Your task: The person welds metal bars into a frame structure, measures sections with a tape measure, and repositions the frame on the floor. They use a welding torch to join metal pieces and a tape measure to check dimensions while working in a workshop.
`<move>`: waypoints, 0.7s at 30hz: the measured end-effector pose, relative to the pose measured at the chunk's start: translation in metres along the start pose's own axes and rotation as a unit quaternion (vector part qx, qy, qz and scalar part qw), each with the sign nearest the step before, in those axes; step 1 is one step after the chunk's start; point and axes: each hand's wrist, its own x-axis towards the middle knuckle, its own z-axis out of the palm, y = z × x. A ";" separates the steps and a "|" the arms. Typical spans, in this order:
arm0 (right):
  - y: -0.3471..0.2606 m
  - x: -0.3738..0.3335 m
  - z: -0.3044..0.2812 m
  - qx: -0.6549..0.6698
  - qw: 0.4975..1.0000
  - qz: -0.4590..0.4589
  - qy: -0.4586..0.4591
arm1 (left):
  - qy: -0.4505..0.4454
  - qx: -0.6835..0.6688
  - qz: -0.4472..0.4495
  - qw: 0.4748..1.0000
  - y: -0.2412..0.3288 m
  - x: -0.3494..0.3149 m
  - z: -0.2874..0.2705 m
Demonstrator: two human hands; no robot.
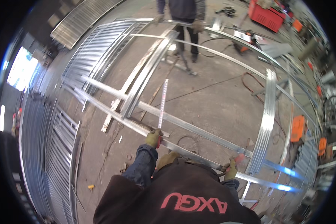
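Note:
My gloved left hand [153,138] is closed at the near rail [134,127] of a metal frame. A bit of red shows at its fingers, and a white tape measure blade [163,102] runs from it toward the far side. Farther right, my gloved right hand [230,170] is closed beside the same rail, around a blurred red-handled tool [240,159] whose kind I cannot make out. Two ribbed metal crosspieces, one left [147,76] and one right [266,117], span between the long rails.
Across the frame stands a person [183,11] with both hands on the far rail. Stacked metal panels [59,156] lie at the left, more [97,48] at the far left. A red machine [266,16], orange boxes [298,127] and cables are on the right.

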 end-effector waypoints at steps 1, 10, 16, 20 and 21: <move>-0.003 -0.004 0.008 0.000 1.000 0.002 -0.006 | 0.004 -0.015 0.010 1.000 -0.012 0.014 -0.007; -0.014 -0.016 0.005 0.036 0.999 -0.017 -0.022 | -0.027 0.030 0.065 0.997 -0.017 0.021 0.000; -0.002 -0.007 0.011 0.055 0.998 0.004 -0.024 | -0.039 -0.041 0.046 0.997 -0.018 0.023 -0.013; -0.014 -0.022 0.012 0.065 0.997 0.030 -0.014 | -0.008 -0.005 0.033 0.999 -0.014 0.022 -0.004; -0.016 -0.023 0.014 0.065 0.997 0.038 -0.012 | 0.005 0.010 0.029 1.000 -0.012 0.022 -0.005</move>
